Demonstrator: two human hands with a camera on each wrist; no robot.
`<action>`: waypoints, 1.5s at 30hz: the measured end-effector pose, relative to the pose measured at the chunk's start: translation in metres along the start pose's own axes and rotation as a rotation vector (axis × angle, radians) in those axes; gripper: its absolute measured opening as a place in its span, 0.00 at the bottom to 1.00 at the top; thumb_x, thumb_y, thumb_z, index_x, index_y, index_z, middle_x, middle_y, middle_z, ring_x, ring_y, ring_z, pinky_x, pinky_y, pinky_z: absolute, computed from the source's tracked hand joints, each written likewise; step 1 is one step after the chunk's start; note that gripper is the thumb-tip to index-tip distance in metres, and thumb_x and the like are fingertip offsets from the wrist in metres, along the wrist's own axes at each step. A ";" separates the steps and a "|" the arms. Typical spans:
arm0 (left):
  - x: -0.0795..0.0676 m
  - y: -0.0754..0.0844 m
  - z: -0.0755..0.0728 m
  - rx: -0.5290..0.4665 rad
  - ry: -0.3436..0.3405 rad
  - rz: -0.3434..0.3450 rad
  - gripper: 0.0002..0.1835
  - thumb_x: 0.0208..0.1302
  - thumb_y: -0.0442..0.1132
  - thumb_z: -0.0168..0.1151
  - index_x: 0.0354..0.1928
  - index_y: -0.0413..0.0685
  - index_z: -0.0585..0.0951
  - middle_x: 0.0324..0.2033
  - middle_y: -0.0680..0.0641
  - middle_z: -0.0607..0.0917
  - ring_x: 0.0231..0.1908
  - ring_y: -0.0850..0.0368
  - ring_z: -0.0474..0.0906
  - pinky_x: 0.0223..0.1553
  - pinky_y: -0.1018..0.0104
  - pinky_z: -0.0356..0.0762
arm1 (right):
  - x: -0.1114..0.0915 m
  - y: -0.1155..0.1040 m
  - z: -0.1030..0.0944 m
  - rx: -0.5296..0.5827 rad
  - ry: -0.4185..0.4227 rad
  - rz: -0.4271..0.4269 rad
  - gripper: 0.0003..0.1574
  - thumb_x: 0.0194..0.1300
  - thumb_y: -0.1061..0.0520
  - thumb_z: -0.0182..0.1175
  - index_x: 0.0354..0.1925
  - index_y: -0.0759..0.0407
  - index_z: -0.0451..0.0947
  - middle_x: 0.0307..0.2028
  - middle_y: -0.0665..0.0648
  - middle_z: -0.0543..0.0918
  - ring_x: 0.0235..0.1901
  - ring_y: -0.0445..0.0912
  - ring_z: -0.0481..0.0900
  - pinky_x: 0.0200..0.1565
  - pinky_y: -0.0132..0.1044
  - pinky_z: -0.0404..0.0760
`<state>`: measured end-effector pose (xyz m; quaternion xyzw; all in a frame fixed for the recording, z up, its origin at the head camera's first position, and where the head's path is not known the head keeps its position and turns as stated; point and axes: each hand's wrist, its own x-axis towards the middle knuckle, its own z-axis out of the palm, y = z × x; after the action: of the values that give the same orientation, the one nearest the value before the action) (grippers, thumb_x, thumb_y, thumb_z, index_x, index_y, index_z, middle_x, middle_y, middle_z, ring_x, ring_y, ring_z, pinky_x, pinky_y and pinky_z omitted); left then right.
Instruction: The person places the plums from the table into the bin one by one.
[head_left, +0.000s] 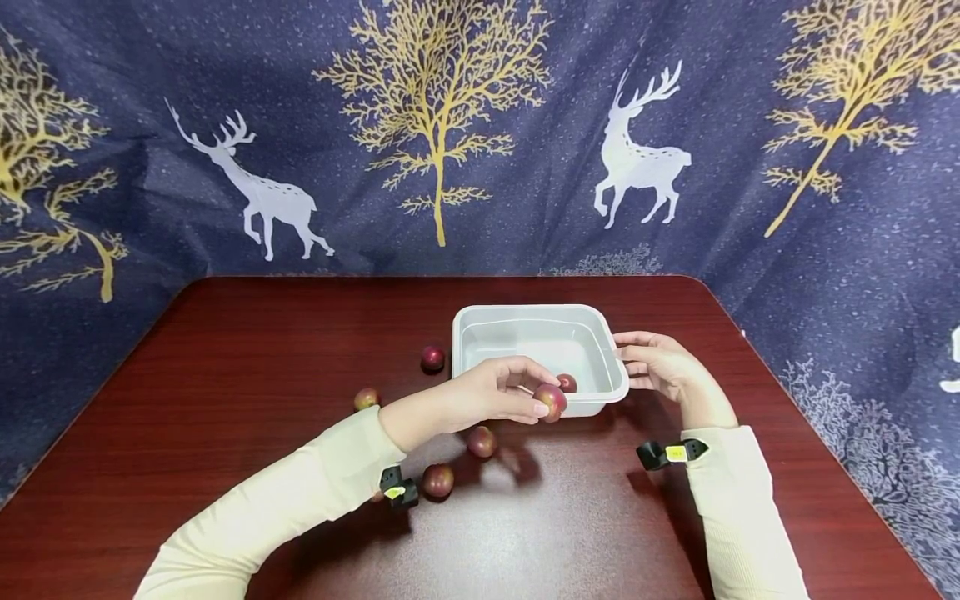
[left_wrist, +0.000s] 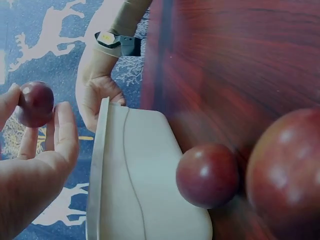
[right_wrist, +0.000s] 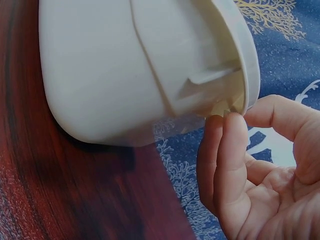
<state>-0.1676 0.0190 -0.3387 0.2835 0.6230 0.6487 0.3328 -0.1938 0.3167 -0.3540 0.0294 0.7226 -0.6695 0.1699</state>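
Indoor spot made up for filming, by look of it. Big dark blue cloth (head_left: 525, 225) behind bench (head_left: 285, 350), like pretend wall, with wrinkles in it. White deer (head_left: 641, 167) and gold trees (head_left: 439, 175) all over cloth. Bench wide, flat, shiny, red-brown, with round corners, like office table. Light shines on bench top. Small black camera (head_left: 652, 456) at end of each sleeve (head_left: 738, 508). Cloth fills whole back, so cannot tell if home or office.

Long cream sleeves (head_left: 300, 493), small black wrist cameras (head_left: 651, 456) with yellow labels (head_left: 677, 453).
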 end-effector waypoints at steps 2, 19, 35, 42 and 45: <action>0.001 0.001 0.000 -0.021 0.012 -0.014 0.20 0.62 0.25 0.57 0.57 0.31 0.70 0.52 0.37 0.78 0.42 0.61 0.80 0.50 0.59 0.79 | 0.000 0.000 0.000 -0.003 0.000 -0.001 0.17 0.65 0.65 0.52 0.52 0.61 0.68 0.26 0.46 0.84 0.26 0.38 0.82 0.30 0.30 0.82; 0.013 0.013 -0.015 -0.148 0.145 -0.070 0.21 0.63 0.24 0.54 0.58 0.34 0.68 0.46 0.44 0.77 0.41 0.58 0.79 0.51 0.55 0.79 | 0.001 0.001 -0.001 0.006 -0.001 -0.002 0.15 0.65 0.64 0.53 0.51 0.60 0.68 0.25 0.46 0.84 0.25 0.37 0.82 0.30 0.30 0.82; 0.038 0.022 -0.032 -0.192 0.180 -0.123 0.21 0.64 0.27 0.54 0.60 0.38 0.67 0.44 0.46 0.77 0.42 0.58 0.78 0.56 0.49 0.75 | 0.000 -0.002 -0.001 -0.004 -0.005 -0.006 0.19 0.66 0.64 0.52 0.55 0.64 0.66 0.27 0.46 0.84 0.26 0.38 0.83 0.31 0.30 0.83; 0.048 0.016 -0.039 -0.192 0.215 -0.175 0.21 0.65 0.28 0.54 0.60 0.39 0.68 0.43 0.48 0.79 0.43 0.57 0.78 0.54 0.53 0.77 | 0.000 -0.001 -0.001 0.005 -0.010 0.001 0.18 0.65 0.64 0.52 0.54 0.63 0.66 0.26 0.46 0.84 0.26 0.38 0.82 0.31 0.30 0.83; 0.054 0.012 -0.041 -0.198 0.227 -0.185 0.20 0.65 0.29 0.55 0.59 0.39 0.70 0.43 0.48 0.79 0.43 0.57 0.79 0.51 0.55 0.79 | 0.000 0.001 -0.001 0.006 -0.003 0.012 0.20 0.65 0.65 0.52 0.55 0.64 0.65 0.26 0.47 0.84 0.26 0.38 0.82 0.31 0.31 0.83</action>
<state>-0.2342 0.0357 -0.3317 0.1159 0.6130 0.7013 0.3449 -0.1941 0.3179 -0.3547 0.0334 0.7200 -0.6708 0.1750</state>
